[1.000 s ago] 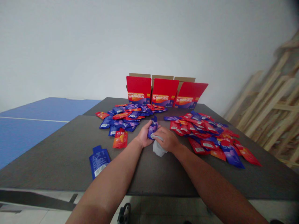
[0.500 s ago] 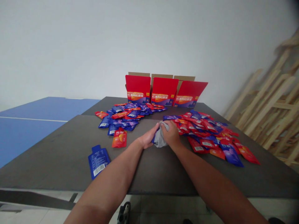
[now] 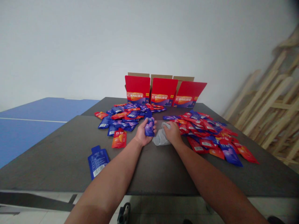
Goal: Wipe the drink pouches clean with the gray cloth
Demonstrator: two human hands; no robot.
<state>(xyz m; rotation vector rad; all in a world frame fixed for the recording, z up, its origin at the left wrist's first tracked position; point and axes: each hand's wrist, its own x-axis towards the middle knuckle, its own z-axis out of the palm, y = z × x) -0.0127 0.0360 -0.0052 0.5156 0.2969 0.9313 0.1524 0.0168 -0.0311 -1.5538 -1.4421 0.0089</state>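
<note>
In my left hand [image 3: 142, 134] is a blue-purple pouch [image 3: 149, 127], its printed front facing up and my fingers curled around its sides. Just to the right, my right hand [image 3: 172, 132] is closed on a crumpled grey cloth [image 3: 161, 137] that hangs down toward the tabletop. Left of my hands lies a pile of red and blue pouches [image 3: 126, 115], with a red pouch [image 3: 119, 139] at its near edge. A single blue pouch [image 3: 98, 161] lies near my left forearm. A larger mixed pile of pouches [image 3: 205, 127] spreads out to the right.
Three open red cartons [image 3: 162, 90] stand side by side at the back of the dark table [image 3: 158, 171], flaps raised. A blue table [image 3: 46, 110] adjoins at left. Wooden frames [image 3: 273, 109] lean at the right, and a pale wall rises behind.
My hands have drawn apart. The cloth, which was wrapped against the pouch, is now off it in my right hand, and the pouch shows face up in my left hand.
</note>
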